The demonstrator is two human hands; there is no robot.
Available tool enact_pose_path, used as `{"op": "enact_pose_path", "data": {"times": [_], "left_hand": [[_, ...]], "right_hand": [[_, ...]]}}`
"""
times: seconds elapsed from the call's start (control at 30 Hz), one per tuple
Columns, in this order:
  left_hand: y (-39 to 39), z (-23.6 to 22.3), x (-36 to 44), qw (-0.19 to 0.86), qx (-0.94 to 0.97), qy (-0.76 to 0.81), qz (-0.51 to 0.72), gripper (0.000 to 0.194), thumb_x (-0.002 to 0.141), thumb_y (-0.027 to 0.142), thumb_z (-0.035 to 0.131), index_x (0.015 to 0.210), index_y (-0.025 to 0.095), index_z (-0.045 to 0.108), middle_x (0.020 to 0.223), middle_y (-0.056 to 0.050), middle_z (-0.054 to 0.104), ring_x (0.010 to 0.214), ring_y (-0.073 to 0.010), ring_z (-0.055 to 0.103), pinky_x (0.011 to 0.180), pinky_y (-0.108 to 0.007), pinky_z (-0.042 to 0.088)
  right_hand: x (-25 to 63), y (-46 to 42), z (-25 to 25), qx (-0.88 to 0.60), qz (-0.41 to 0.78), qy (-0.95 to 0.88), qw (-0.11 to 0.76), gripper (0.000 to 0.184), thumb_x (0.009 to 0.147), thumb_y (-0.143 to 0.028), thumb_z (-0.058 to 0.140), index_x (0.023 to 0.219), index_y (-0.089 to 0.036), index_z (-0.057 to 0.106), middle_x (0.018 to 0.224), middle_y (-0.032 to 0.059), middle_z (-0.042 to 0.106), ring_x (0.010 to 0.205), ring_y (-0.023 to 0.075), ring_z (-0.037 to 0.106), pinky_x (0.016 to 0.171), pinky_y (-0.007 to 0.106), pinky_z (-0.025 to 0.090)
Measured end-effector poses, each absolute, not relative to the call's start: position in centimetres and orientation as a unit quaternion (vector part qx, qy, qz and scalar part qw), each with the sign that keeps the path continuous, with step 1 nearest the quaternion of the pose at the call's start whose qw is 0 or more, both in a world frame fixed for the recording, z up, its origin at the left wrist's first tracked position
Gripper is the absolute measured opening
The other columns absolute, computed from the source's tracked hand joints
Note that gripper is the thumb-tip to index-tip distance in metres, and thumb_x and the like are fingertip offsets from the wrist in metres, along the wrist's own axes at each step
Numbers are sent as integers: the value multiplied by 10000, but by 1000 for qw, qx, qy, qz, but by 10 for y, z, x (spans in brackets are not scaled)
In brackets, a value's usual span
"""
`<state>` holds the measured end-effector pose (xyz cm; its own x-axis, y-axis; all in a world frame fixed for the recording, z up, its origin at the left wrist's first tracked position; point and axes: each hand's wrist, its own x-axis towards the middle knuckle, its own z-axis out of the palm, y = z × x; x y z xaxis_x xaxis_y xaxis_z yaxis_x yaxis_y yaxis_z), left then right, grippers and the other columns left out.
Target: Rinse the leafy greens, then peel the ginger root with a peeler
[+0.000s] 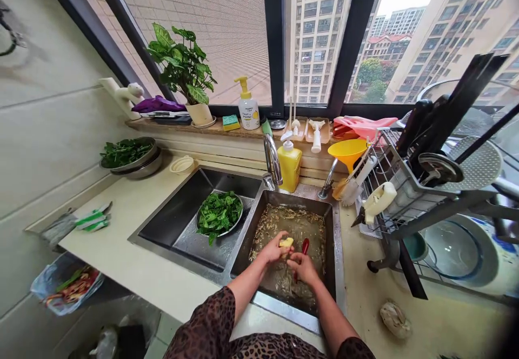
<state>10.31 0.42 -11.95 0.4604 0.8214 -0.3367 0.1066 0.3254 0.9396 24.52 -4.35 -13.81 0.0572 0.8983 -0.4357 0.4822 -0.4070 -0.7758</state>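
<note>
Over the right-hand sink basin (338, 240), my left hand (272, 250) is closed around a small pale-yellow peeled piece (286, 243), pinched between thumb and fingers. It looks like ginger or potato; I cannot tell which. My right hand (304, 268) is just beside it, fingers curled, nearly touching the left. A slim red-handled tool (305, 246) shows above the right-hand fingers, and a bit of red shows below them. Its working end is hidden. Cloudy water (279, 221) with many floating brown scraps fills the basin beneath both hands.
A bowl of green leaves (219, 214) sits in the left basin. The faucet (272, 161) and a yellow pump bottle (290, 167) stand behind. At right are a dish rack (389, 207) with utensils and a brownish lump (395, 320). Stacked bowls with greens (130, 153) stand far left.
</note>
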Motion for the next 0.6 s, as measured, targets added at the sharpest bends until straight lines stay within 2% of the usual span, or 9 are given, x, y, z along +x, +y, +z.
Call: {"op": "enact_pose_path", "data": {"times": [0.1,0.2,0.27,0.37,0.43,0.53,0.6], "left_hand": [[-3,-108,102,692,421,466,355,563,633,572,610,983,145,499,665,-19,598,558,-117,559,537,-218,403],[-11,-100,109,657,363,544,375,622,693,717,383,830,135,557,505,-5,544,406,-115,484,453,-232,357],[-15,-97,115,642,367,569,360,670,711,740,291,753,136,578,460,-12,527,385,-125,469,447,-246,352],[-18,-99,120,593,454,573,338,649,718,725,308,655,139,579,521,-40,565,469,-137,504,493,-254,375],[-18,-102,120,562,513,564,322,619,743,687,326,656,132,588,620,-59,605,566,-146,537,546,-249,399],[-13,-108,114,553,518,602,253,537,824,570,294,828,131,604,731,-66,633,649,-155,569,596,-254,428],[-8,-112,108,535,505,644,210,402,835,465,363,902,140,589,775,-73,637,688,-168,581,631,-276,442]], "right_hand": [[242,-42,-130,-641,557,-433,303,407,694,-459,581,987,-177,598,686,19,643,607,155,598,468,210,378],[240,-44,-119,-550,666,-319,389,546,635,-522,638,1072,-201,569,814,40,659,678,157,609,466,188,350],[238,-47,-113,-524,688,-285,413,583,633,-541,642,1104,-209,559,794,34,652,647,140,596,453,177,324],[237,-49,-108,-524,668,-298,436,595,585,-507,698,1081,-202,577,714,-3,617,542,95,523,422,167,284],[239,-48,-107,-532,651,-311,444,572,532,-463,745,1013,-189,603,693,-20,596,503,72,467,408,166,275],[242,-45,-109,-541,636,-287,469,527,509,-448,759,935,-178,605,651,-39,560,467,53,410,388,161,254],[244,-43,-110,-544,630,-262,489,507,501,-444,765,897,-179,590,609,-57,529,432,38,371,375,155,235]]}}
